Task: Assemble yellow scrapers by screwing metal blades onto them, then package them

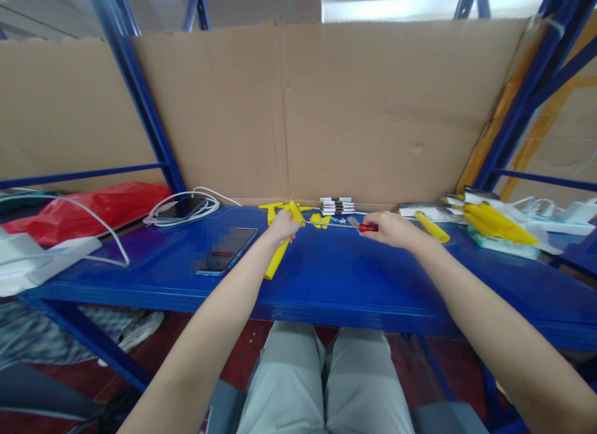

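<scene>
My left hand (pixel 283 225) is closed around a yellow plastic piece with a long tubular handle (pixel 276 265), its lower end pointing toward me. My right hand (pixel 390 227) grips a screwdriver by its red handle (pixel 368 227). The thin metal shaft runs left, level above the table, and its tip meets the yellow piece by my left fingers; the exact contact is too small to make out. Behind my left hand lie more yellow parts (pixel 268 211). Small yellow pieces (pixel 320 221) and tiny bits of hardware (pixel 338 221) sit between my hands.
On the blue table (pixel 345 278), a phone (pixel 228 250) lies left of my left hand. A white stack (pixel 336 205) stands at the back, against the cardboard (pixel 349 110). Rightward are a yellow tube (pixel 433 227) and yellow packages (pixel 499 222). Leftward are coiled white cable (pixel 212 205) and a red bag (pixel 107 207).
</scene>
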Tool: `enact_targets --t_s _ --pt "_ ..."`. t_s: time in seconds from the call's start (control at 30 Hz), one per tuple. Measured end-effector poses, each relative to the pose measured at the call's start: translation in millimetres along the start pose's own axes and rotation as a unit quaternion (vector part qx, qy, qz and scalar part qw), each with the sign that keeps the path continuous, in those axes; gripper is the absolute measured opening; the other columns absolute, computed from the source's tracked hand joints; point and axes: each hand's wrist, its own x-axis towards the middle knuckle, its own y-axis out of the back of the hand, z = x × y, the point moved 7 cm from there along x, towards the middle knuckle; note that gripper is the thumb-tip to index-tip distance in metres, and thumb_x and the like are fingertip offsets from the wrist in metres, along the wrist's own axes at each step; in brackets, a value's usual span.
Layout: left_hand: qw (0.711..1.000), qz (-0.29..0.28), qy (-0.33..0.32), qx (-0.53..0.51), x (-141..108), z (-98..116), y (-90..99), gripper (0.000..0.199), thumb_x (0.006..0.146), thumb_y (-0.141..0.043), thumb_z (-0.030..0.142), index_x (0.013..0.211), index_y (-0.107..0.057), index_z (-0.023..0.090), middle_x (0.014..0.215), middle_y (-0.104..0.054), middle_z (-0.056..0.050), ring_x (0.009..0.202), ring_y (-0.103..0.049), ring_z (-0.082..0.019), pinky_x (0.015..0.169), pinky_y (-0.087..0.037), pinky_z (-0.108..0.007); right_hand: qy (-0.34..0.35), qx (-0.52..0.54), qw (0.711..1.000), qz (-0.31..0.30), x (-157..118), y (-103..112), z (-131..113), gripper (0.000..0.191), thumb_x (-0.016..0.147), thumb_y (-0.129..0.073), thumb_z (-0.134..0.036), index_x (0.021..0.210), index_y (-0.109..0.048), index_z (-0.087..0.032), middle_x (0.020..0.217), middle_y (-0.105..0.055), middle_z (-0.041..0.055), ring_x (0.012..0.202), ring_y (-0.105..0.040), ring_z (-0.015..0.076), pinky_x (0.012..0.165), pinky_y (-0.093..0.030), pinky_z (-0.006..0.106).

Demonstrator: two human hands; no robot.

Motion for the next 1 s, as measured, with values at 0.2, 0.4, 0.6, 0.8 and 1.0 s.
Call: enact_targets --t_s 0.2,0.4,0.6,0.8,1.0 --pt "1.000 0.002 -0.002 -0.003 -0.7 0.4 0.7 0.012 0.074 -0.059 0.007 0.065 -0.055 0.013 0.037 -0.043 0.005 0.034 -0.042 -0.010 0.043 -0.035 -0.022 -0.010 -0.027 0.999 -0.024 -0.7 -3.8 2.8 0.021 0.083 -0.052 -0.034 0.078 -0.066 -0.020 0.076 -0.069 0.0069 0.064 -0.060 0.0184 0.055 -0.036 0.026" --pt "1.000 0.005 -0.001 -0.007 0.7 0.0 0.4 0.009 0.074 -0.058 0.007 0.068 -0.056 0.013 0.038 -0.043 0.005 0.034 -0.042 -0.010 0.043 -0.036 -0.022 -0.013 -0.013 0.999 -0.040 0.0 -8.8 4.2 0.025 0.085 -0.049 -0.037 0.076 -0.065 -0.020 0.072 -0.068 0.0067 0.060 -0.059 0.0176 0.054 -0.036 0.026" --pt "1.000 0.006 0.004 0.007 -0.4 0.2 1.4 0.008 0.076 -0.056 0.007 0.069 -0.057 0.012 0.036 -0.041 0.005 0.034 -0.041 -0.010 0.042 -0.035 -0.022 -0.019 0.032 0.996 -0.076 -1.1 -14.0 0.7 0.026 0.086 -0.047 -0.037 0.072 -0.061 -0.020 0.068 -0.066 0.0054 0.057 -0.058 0.0171 0.053 -0.035 0.026" --pt "1.000 0.000 0.003 0.007 -2.2 2.2 0.6 0.007 0.077 -0.055 0.008 0.072 -0.057 0.011 0.037 -0.042 0.005 0.035 -0.043 -0.010 0.042 -0.036 -0.022 -0.020 0.041 0.996 -0.072 -1.4 -12.9 0.7 0.022 0.084 -0.049 -0.035 0.071 -0.059 -0.020 0.068 -0.065 0.0047 0.058 -0.057 0.0165 0.054 -0.035 0.026" --pt "1.000 -0.010 0.002 0.013 0.1 1.7 -2.9 0.007 0.078 -0.053 0.006 0.075 -0.057 0.010 0.036 -0.041 0.006 0.033 -0.041 -0.009 0.041 -0.034 -0.021 -0.027 -0.025 0.999 -0.002 -1.2 -0.9 0.3 0.007 0.076 -0.056 -0.019 0.083 -0.056 -0.018 0.078 -0.064 0.0057 0.063 -0.056 0.0157 0.056 -0.033 0.024"
